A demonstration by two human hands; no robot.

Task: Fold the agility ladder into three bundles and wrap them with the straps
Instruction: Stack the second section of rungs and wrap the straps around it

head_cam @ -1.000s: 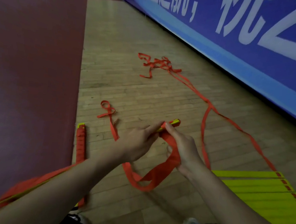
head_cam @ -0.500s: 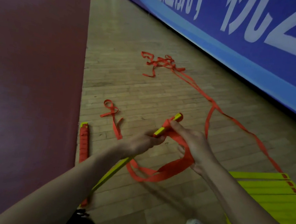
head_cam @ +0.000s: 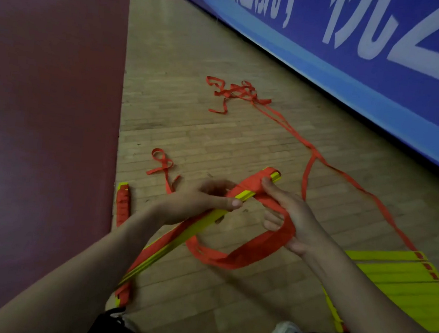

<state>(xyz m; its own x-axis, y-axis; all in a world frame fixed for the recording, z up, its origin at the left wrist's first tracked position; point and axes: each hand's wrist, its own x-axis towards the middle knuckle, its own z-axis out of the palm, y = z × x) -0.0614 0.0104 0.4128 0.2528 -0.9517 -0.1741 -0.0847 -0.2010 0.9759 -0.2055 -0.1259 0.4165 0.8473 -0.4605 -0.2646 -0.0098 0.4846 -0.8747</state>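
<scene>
red strap [head_cam: 244,253] hangs in a wide loop off the bundle [head_cam: 172,242] of stacked yellow rungs, which is held slantwise above the wooden floor [head_cam: 190,125], just ahead of the knees. the left hand [head_cam: 200,205] grips the bundle near its middle, fingers curled round it and thumb laid along the top. the right hand [head_cam: 299,223] presses the strap onto the bundle's far end, its lower fingers hooked inside the loop. to wrap well, i judge: pull the slack taut before each turn, lay turns flat and side by side, and hold the rungs squared so none slips out. a second bundle [head_cam: 122,205] lies at the floor's left edge; unfolded rungs [head_cam: 404,280] lie flat on the right.
</scene>
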